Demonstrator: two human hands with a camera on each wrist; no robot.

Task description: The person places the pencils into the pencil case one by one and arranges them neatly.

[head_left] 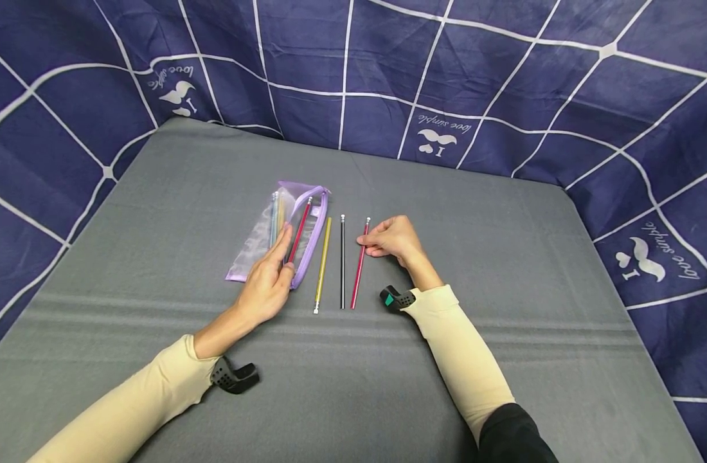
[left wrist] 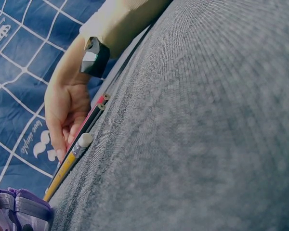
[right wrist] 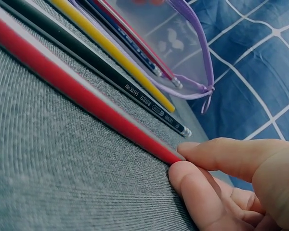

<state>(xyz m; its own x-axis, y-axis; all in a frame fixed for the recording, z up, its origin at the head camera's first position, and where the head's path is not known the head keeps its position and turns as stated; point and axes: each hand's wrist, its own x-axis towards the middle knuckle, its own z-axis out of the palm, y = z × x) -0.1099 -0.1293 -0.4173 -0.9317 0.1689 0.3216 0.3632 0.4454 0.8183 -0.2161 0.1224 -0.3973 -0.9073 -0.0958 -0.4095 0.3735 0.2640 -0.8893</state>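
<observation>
My right hand pinches a red pencil near its eraser end, thumb and index finger on either side of it in the right wrist view. To its left lie a black pencil and a yellow pencil, whose eraser points toward me. My left hand rests on a clear pencil pouch with purple edging, fingers extended over its side and thumb at the unzipped opening. Inside the pouch show another red pencil, a blue pencil and other pencils, partly hidden by my left hand.
Grey cloth covers the table under the pouch and pencils. Behind and at the sides hangs a dark blue curtain with white lines. A purple zipper pull dangles from the pouch's end. Each wrist wears a black camera mount.
</observation>
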